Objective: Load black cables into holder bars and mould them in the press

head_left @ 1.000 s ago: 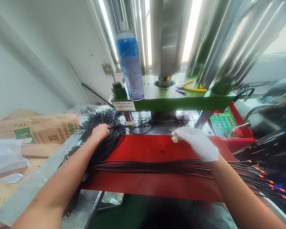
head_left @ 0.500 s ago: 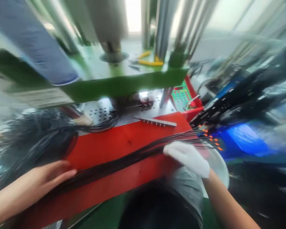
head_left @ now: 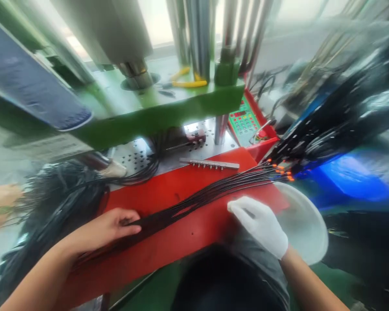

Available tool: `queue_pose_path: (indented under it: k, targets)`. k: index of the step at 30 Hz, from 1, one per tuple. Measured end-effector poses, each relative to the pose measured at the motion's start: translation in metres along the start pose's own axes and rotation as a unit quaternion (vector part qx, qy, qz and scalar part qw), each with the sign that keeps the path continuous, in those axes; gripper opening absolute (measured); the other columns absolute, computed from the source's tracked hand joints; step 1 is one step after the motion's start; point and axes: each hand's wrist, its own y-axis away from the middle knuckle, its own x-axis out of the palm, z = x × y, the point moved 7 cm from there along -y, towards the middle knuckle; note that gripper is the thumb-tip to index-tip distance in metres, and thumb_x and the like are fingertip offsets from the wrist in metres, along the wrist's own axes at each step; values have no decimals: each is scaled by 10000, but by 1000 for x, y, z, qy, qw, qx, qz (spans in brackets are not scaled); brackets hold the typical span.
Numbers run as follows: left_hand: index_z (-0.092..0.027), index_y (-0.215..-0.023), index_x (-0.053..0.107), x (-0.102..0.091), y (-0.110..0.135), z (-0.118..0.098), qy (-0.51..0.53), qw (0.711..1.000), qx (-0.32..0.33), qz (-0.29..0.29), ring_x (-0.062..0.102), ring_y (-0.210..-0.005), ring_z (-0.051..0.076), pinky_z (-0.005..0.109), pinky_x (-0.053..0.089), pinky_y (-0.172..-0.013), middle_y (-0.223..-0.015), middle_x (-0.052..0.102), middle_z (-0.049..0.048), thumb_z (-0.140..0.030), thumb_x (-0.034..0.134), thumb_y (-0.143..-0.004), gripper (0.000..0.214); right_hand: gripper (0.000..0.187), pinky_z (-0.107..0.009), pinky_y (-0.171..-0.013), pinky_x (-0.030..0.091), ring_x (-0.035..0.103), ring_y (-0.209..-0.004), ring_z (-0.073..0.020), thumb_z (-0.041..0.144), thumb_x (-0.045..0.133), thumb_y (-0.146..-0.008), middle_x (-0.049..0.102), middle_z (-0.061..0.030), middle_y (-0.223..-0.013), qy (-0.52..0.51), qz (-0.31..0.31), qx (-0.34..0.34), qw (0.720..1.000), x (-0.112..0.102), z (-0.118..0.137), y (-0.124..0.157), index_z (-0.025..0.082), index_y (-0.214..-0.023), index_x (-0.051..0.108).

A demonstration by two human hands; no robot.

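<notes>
A long bundle of black cables lies slantwise across the red work surface, its strands fanning out toward orange tips at the right. My bare left hand is closed around the left part of this bundle, thumb and fingers curled over it. Just below the right part of the cables, my right hand in a white glove hovers apart from them. Its thumb and forefinger are pinched together; whether anything small is between them is hidden. Behind the cables rests a narrow metal bar with small pegs.
A green press stands ahead, with yellow-handled pliers on its ledge. A red control box with keypad is at its right. More black cables lie left, beside another person's hand. A white basin sits right.
My left hand has moved right along the cables and closed on them. My right hand has come away from the bundle, fingers now pinched. The view has shifted somewhat.
</notes>
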Motion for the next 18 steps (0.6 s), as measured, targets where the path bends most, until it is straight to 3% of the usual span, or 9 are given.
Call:
queue_pose_path:
  k: [3,7,11,18]
  targets:
    - [-157,-749,625,-1,4,-3,76,996,-2,46,527,-607,121,199,403,-594,-675,613,-14,-487,585,-816,339,178,-266,-750,442,587,-751,-136,315,520,-914,657,14,-822,0,72,-24,997,29,12,3,240,-872,676]
    - [-121,-830,638,1,12,5,226,973,-26,47,544,-507,114,220,412,-501,-768,688,72,-477,563,-839,363,166,-269,-738,436,571,-751,-135,335,523,-913,635,23,-812,2,122,-35,992,48,18,5,259,-862,662]
    - [-106,-965,621,1,16,9,266,963,-38,24,614,-531,160,241,434,-464,-834,714,138,-501,474,-882,429,146,-267,-792,440,585,-843,-143,373,538,-903,648,29,-906,10,128,-34,991,53,13,4,289,-912,658]
    - [-92,-926,619,-2,14,7,277,960,-27,28,632,-532,164,241,461,-464,-818,718,150,-470,493,-882,401,152,-261,-798,457,595,-853,-143,386,532,-903,656,36,-923,30,124,-38,991,53,9,7,307,-921,661]
